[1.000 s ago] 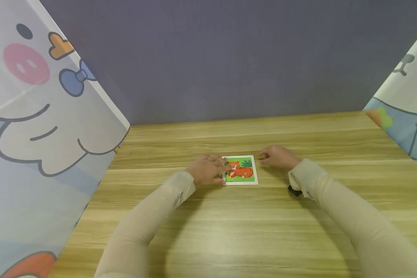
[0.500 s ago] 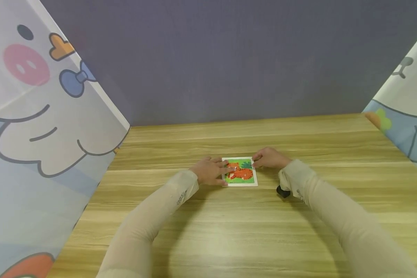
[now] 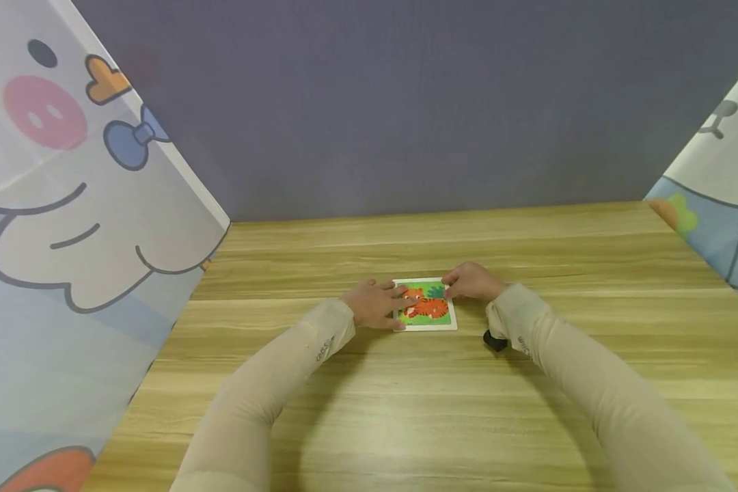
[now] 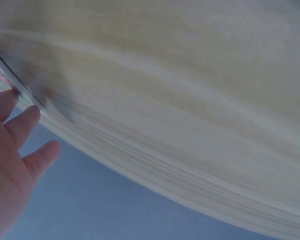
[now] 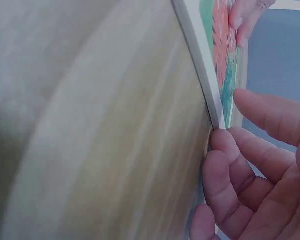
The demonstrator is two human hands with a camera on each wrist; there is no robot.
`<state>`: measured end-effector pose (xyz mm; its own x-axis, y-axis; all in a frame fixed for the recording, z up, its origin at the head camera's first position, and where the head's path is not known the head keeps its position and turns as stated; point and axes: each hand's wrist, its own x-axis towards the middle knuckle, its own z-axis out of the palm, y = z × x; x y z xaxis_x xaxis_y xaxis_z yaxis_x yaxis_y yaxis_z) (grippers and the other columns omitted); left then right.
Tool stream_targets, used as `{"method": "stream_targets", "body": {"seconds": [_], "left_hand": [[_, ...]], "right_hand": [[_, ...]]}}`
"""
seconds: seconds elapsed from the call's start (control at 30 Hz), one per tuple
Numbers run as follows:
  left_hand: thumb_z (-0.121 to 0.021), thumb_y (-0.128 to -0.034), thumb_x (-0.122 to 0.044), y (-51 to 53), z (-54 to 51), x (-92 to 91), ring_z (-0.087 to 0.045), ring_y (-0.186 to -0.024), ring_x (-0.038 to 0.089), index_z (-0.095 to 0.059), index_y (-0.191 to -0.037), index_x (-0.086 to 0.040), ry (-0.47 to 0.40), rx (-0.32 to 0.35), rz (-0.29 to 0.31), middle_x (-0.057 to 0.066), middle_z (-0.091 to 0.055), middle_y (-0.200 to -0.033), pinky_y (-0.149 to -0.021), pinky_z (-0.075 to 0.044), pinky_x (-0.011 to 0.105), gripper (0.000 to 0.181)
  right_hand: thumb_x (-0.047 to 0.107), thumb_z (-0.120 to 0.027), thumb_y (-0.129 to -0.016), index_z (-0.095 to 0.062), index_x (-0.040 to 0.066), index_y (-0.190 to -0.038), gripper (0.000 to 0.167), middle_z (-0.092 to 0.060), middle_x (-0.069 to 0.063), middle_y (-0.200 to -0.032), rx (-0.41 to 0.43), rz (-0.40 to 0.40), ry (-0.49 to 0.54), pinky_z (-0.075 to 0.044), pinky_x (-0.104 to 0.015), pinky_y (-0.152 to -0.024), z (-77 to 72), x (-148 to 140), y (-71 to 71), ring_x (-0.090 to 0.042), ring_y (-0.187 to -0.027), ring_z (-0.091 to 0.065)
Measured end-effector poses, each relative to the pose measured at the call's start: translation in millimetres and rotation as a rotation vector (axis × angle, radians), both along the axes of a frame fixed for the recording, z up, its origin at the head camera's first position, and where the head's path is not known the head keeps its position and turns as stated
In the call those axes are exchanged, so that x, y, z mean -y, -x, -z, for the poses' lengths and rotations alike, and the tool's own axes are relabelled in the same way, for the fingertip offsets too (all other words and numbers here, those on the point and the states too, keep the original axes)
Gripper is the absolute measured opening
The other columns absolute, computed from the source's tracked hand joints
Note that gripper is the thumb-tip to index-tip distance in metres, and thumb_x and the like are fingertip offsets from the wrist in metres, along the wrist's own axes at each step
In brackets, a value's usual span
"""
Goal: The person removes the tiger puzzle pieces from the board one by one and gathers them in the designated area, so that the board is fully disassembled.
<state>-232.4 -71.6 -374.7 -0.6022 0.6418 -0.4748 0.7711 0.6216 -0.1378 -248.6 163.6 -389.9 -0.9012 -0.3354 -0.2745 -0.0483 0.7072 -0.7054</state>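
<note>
On the pale wood-grain worktop [image 3: 369, 403], my left hand [image 3: 376, 305] spreads wide over the nine-o'clock side of the square white-bordered tiger-picture board [image 3: 433, 310], while my right hand [image 3: 472, 281], newly arrived, pinches its two-o'clock edge, so I judge it steadied.

A white-bordered tiger panel [image 3: 432, 309] — orange on green — lies flat on the wooden table [image 3: 369, 410].

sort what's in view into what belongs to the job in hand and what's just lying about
Job: tiger picture; left hand, fingers on it; right hand, at its corner; wooden table, beneath

Background: left cartoon panel; right cartoon panel; dark grey backdrop
</note>
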Motion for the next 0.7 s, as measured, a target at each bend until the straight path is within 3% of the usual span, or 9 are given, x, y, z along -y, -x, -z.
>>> {"method": "stream_targets", "body": {"seconds": [0.1,0.33,0.53,0.7], "left_hand": [[-0.035,-0.0957,-0.060,-0.7,-1.0,-1.6,-0.013,-0.145,0.022,-0.015,-0.154,-0.034,-0.015,0.035,-0.016,0.000,-0.009,-0.160,-0.114,-0.018,0.048,0.067],[-0.036,-0.0963,-0.058,-1.3,-2.1,-4.6,-0.011,-0.145,0.023,-0.013,-0.154,-0.035,-0.002,0.070,-0.024,0.001,-0.007,-0.160,-0.114,-0.019,0.049,0.066],[-0.038,-0.0955,-0.059,3.0,-0.4,-1.6,-0.009,-0.146,0.021,-0.013,-0.153,-0.037,-0.011,0.086,-0.036,-0.001,-0.005,-0.160,-0.114,-0.020,0.049,0.066],[-0.041,-0.0940,-0.060,3.6,-1.3,0.9,-0.009,-0.146,0.019,-0.015,-0.153,-0.038,-0.028,0.104,-0.041,-0.003,-0.005,-0.160,-0.114,-0.019,0.050,0.068]], "right_hand": [[0.009,-0.069,-0.084,-0.058,-0.011,-0.123,0.045,-0.059,-0.024,-0.125,-0.045,-0.025,-0.054,-0.050,-0.040,-0.087,0.7,3.6,0.8,-0.020,-0.085,-0.062],[0.010,-0.070,-0.084,-0.060,-0.012,-0.121,0.044,-0.060,-0.024,-0.123,-0.151,-0.105,-0.200,-0.048,-0.046,-0.093,-4.6,13.0,-2.2,-0.037,-0.111,-0.058],[0.012,-0.072,-0.084,-0.060,-0.009,-0.122,0.044,-0.061,-0.022,-0.124,-0.134,-0.081,-0.262,-0.047,-0.046,-0.093,-7.6,19.2,-4.6,-0.036,-0.112,-0.058],[0.009,-0.073,-0.083,-0.064,-0.008,-0.117,0.039,-0.063,-0.020,-0.120,-0.129,-0.036,-0.236,-0.049,-0.045,-0.089,-4.0,21.5,-4.7,-0.034,-0.106,-0.060]]}}
